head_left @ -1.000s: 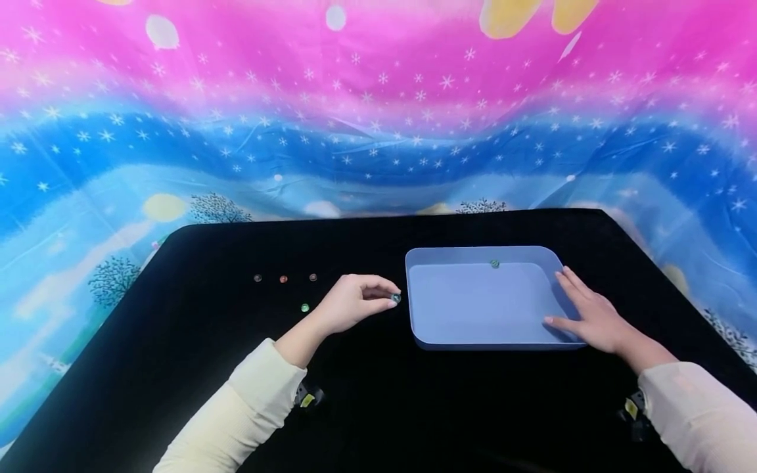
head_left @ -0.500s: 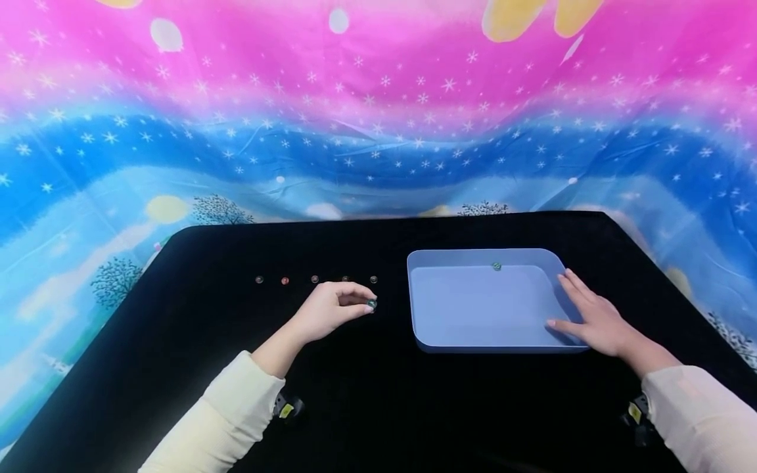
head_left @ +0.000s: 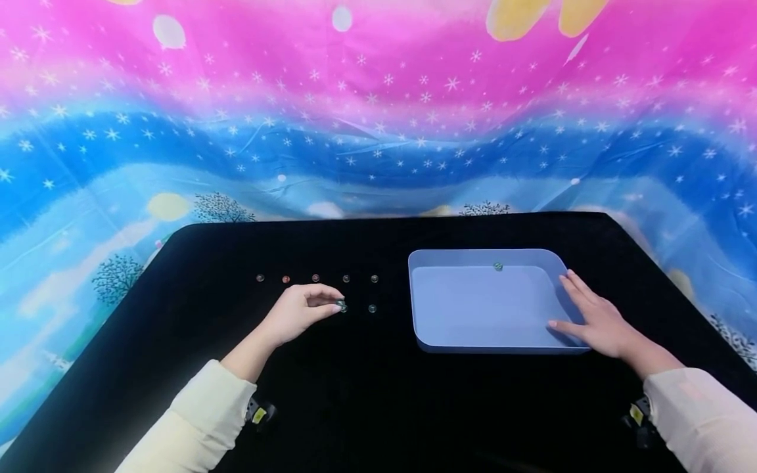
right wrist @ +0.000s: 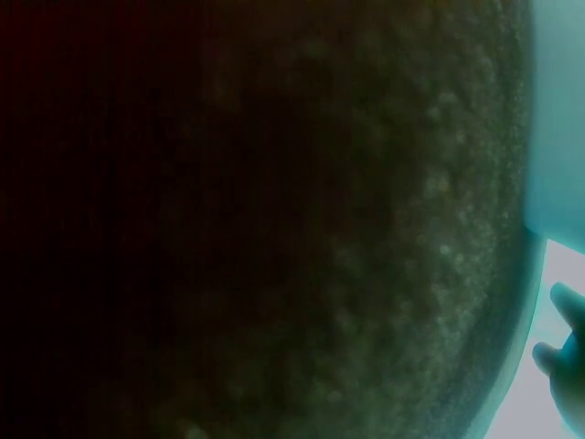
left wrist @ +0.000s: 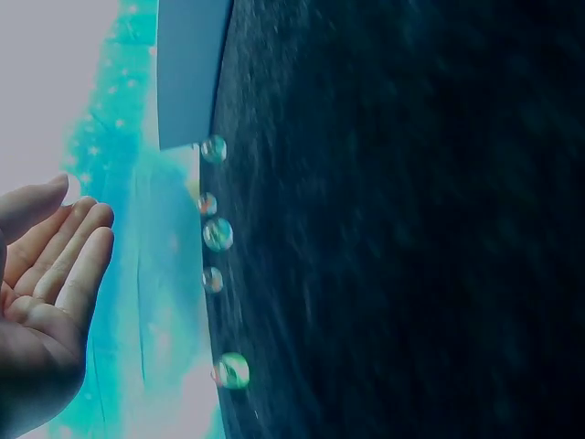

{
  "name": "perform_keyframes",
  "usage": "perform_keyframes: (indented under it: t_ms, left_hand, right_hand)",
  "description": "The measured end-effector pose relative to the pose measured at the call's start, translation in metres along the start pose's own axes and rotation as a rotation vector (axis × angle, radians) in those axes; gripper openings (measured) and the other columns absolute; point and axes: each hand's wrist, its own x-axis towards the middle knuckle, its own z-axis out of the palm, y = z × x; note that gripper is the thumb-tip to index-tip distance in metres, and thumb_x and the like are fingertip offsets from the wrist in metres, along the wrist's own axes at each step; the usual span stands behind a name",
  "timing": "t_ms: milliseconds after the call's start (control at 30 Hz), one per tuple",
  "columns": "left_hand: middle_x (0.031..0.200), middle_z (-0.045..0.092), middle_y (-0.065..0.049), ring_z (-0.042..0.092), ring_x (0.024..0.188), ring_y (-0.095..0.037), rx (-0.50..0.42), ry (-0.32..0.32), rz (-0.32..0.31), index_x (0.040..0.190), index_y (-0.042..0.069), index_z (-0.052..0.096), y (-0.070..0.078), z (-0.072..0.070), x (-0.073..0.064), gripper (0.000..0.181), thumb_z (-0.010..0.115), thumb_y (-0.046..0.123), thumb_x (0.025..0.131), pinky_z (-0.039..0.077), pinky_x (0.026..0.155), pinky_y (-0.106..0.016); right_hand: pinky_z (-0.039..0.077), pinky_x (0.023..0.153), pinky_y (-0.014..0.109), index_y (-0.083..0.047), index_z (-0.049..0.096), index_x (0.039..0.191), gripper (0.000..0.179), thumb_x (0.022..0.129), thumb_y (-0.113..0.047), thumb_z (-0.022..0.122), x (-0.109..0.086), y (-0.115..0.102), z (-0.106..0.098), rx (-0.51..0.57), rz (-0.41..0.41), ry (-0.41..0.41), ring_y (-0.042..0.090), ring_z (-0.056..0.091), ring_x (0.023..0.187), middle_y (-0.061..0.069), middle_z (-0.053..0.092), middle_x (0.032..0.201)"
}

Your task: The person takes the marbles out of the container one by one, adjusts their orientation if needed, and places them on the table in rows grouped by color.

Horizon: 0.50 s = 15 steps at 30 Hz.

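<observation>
My left hand (head_left: 296,312) pinches a small glass marble (head_left: 340,303) between thumb and fingertips, over the black cloth. It overlaps another marble (head_left: 344,309) on the cloth, and one more marble (head_left: 372,308) lies to the right. Behind the hand runs a row of several marbles, among them a reddish one (head_left: 286,279). In the left wrist view, a green marble (left wrist: 233,370) shows that the hand hides from the head camera. My right hand (head_left: 594,320) rests with extended fingers on the right side of the blue-grey tray (head_left: 473,345).
Inside the tray a greenish marble (head_left: 498,267) sits near the back wall. Black cloth (head_left: 367,407) covers the table, and a pink and blue printed curtain (head_left: 367,118) hangs behind it.
My left hand has moved left with the marble, away from the tray's left side, uncovering marbles on the right of the cloth. The right hand has stayed on the tray.
</observation>
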Motion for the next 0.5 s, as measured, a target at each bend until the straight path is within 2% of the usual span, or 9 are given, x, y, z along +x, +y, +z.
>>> perform_keyframes:
  t_ms: [267,500]
  left_hand:
    - [0.096,0.062,-0.005,0.058,0.09,-0.016,0.063,0.05,-0.027,0.101,0.006,0.062,-0.012,-0.016,-0.007,0.024,0.061,0.019,0.081,0.046,0.077,-0.035]
    - [0.095,0.063,-0.008,0.058,0.09,-0.019,0.081,0.091,-0.08,0.1,0.005,0.061,-0.025,-0.029,-0.014,0.022,0.061,0.016,0.081,0.046,0.077,-0.037]
  right_hand:
    - [0.011,0.087,0.064,0.0,0.0,0.137,0.087,0.082,-0.039,0.055,0.0,0.001,0.0,-0.014,-0.014,0.016,0.042,-0.001,0.124,0.017,-0.012,0.141]
    - [0.011,0.087,0.064,0.001,0.0,0.137,0.087,0.082,-0.039,0.055,0.001,0.002,0.0,-0.013,-0.015,0.008,0.043,0.0,0.124,0.018,-0.012,0.141]
